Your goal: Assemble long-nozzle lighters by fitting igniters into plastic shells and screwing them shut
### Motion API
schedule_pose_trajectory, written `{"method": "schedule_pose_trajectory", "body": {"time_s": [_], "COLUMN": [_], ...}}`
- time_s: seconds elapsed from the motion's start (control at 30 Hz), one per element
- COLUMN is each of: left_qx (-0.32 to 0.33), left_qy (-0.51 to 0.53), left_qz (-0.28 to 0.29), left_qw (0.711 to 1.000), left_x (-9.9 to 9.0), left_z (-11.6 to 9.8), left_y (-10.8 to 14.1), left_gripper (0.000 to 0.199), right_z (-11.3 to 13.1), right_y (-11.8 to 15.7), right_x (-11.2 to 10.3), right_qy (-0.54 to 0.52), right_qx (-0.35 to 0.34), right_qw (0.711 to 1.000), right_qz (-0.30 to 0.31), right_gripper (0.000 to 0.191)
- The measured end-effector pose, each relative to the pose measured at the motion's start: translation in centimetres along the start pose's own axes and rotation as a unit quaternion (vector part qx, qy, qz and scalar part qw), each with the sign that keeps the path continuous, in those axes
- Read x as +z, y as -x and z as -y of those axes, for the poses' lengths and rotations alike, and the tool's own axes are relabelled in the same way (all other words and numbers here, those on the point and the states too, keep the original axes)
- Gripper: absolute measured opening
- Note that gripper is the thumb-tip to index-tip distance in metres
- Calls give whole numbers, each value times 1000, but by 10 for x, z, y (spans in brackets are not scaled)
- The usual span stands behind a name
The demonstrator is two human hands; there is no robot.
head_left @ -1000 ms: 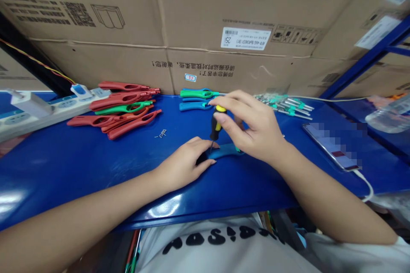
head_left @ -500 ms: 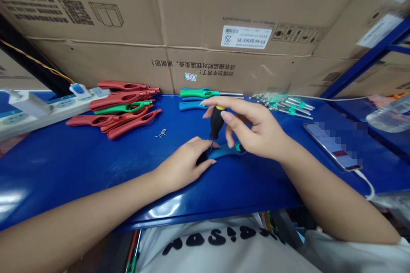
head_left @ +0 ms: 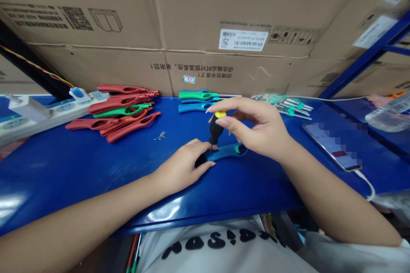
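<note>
My left hand pins a blue lighter handle flat on the blue table, thumb and fingers gripping its left end, which they partly hide. In my right hand is a screwdriver with a black grip and yellow top, pinched between thumb and fingers. It stands slightly tilted, its tip down at the handle beside my left fingertips. Whether the tip sits in a screw is too small to tell. A few small screws lie on the table to the left.
Red and green lighter handles are piled at the back left beside a white power strip. More green and blue handles lie at the back middle. Metal-tubed parts and a phone on a cable are to the right. Cardboard walls the back.
My right fingers have shifted on the screwdriver, showing more of its yellow top. The screwdriver still stands on the blue handle; my left hand has kept its hold. The view has tilted slightly.
</note>
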State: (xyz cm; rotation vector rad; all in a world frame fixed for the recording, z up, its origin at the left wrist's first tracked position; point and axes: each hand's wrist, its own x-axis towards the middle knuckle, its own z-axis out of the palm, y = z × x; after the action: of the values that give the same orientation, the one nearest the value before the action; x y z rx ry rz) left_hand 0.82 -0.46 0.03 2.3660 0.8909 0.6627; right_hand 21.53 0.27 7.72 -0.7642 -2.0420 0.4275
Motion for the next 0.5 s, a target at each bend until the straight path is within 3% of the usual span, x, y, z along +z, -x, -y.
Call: {"method": "schedule_pose_trajectory", "body": {"time_s": [0.07, 0.13, 0.23, 0.3, 0.4, 0.5], "left_qx": [0, -1, -1, 1, 6, 3], "left_qy": [-1, -1, 3, 1, -3, -2], "left_qz": [-3, -4, 0, 0, -4, -1], "left_qw": [1000, 1000, 1000, 1000, 1000, 1000], "left_x": [0, 0, 0, 0, 0, 0], "left_z": [0, 0, 1, 1, 2, 1], "left_y": [0, 0, 0, 0, 0, 0], "left_gripper": [27, 27, 29, 29, 28, 27], "right_z": [0, 0, 0, 0, -2, -3], "right_y": [0, 1, 1, 1, 0, 1], "right_x": [3, 6, 7, 5, 3, 2], "right_qy": [83, 123, 71, 25, 78, 133], "right_qx": [-60, -88, -52, -23, -54, -77], "right_qw": [994, 987, 996, 999, 996, 988], "right_qz": [-41, -44, 0, 30, -2, -19], "right_gripper": [13, 16, 30, 30, 21, 26]}}
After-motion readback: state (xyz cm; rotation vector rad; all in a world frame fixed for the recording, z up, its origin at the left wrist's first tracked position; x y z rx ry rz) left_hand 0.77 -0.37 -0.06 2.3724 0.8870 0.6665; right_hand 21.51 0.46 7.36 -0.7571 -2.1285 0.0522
